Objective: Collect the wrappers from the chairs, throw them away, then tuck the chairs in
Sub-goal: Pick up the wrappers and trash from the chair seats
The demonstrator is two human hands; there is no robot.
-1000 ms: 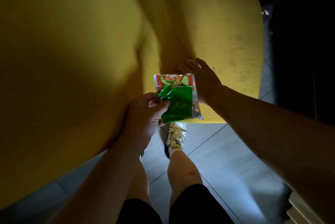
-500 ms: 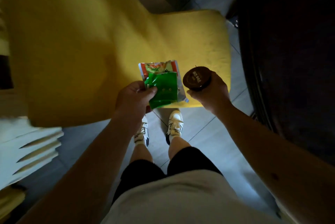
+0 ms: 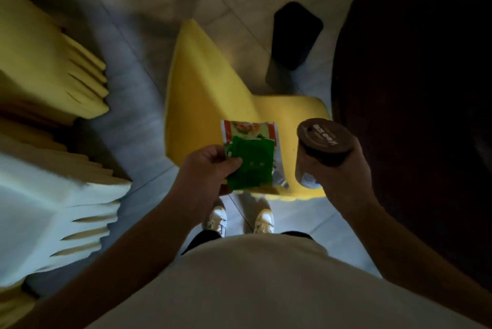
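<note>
Yellow upholstery fills the centre of the frame: the cushioned yellow chair [image 3: 213,94] now lies well below the person, who has straightened up from it within the last second. Its seat shows bare at the middle of the frame. The left hand [image 3: 210,169], arm bent across the body, pinches two wrappers together at centre frame: a crumpled green foil wrapper [image 3: 251,165] over a red-and-white printed snack packet [image 3: 249,130]. The right hand [image 3: 338,171], just right of centre, has its grip clenched around a brown lidded cup [image 3: 323,139], held upright. A dark round tabletop [image 3: 412,116] fills the right edge, and a black bin-like box [image 3: 292,36] stands on the tiled floor at upper centre. Collection from this chair looks finished; disposal, then tucking in, likely follow.
</note>
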